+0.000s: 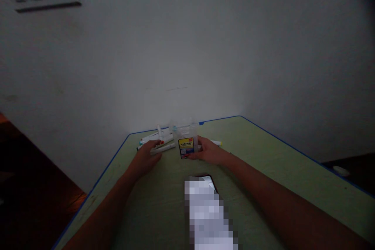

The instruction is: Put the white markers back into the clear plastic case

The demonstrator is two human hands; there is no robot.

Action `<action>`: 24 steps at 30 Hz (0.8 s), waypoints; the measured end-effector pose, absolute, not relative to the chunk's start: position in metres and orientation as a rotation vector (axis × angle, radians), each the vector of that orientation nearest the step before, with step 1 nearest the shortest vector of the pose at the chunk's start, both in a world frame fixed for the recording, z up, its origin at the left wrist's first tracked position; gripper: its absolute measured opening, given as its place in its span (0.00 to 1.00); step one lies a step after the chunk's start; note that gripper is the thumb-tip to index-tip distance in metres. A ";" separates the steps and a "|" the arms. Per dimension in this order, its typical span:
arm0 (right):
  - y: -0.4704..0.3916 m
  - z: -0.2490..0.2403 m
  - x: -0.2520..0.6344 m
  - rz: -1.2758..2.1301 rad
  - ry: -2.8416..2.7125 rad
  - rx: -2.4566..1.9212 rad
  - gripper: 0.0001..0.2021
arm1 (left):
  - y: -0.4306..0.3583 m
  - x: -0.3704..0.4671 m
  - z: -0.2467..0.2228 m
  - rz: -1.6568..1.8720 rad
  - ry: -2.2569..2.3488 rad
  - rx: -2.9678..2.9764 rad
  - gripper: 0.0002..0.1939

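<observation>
A clear plastic container [186, 133] with a yellow and blue label stands near the back of the green table. My right hand [208, 150] is closed round its right side. Left of the container, my left hand [149, 155] has its thumb and fingers around the end of a white marker [166, 148] that points right toward the container. Several white markers [155, 137] lie in a pile behind my left hand. Another marker with a yellow end [217, 143] shows just behind my right hand.
A phone-like object [208, 181], largely pixelated, lies on the green table [263, 164] between my forearms. The table's blue back edge meets a pale wall. A board hangs at the wall's upper left. Something white sits beyond the right edge.
</observation>
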State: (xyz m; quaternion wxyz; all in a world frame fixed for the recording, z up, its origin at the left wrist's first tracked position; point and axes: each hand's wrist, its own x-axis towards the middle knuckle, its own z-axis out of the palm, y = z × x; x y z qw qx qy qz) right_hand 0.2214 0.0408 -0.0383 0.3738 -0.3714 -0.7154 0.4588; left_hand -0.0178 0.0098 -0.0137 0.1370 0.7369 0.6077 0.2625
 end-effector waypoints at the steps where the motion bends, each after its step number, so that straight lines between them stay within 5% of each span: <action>1: 0.042 -0.038 0.223 1.165 -1.842 -0.958 0.24 | 0.011 -0.020 -0.015 0.679 1.838 2.146 0.28; 7: 0.043 -0.037 0.225 1.089 -1.905 -1.026 0.23 | 0.018 -0.025 -0.025 0.504 1.936 2.138 0.21; 15: 0.043 -0.037 0.226 1.084 -1.901 -1.064 0.24 | 0.020 -0.033 -0.018 1.315 1.461 1.416 0.27; 24: 0.039 -0.032 0.225 1.239 -1.855 -1.008 0.24 | 0.003 -0.013 0.007 1.438 1.218 1.402 0.22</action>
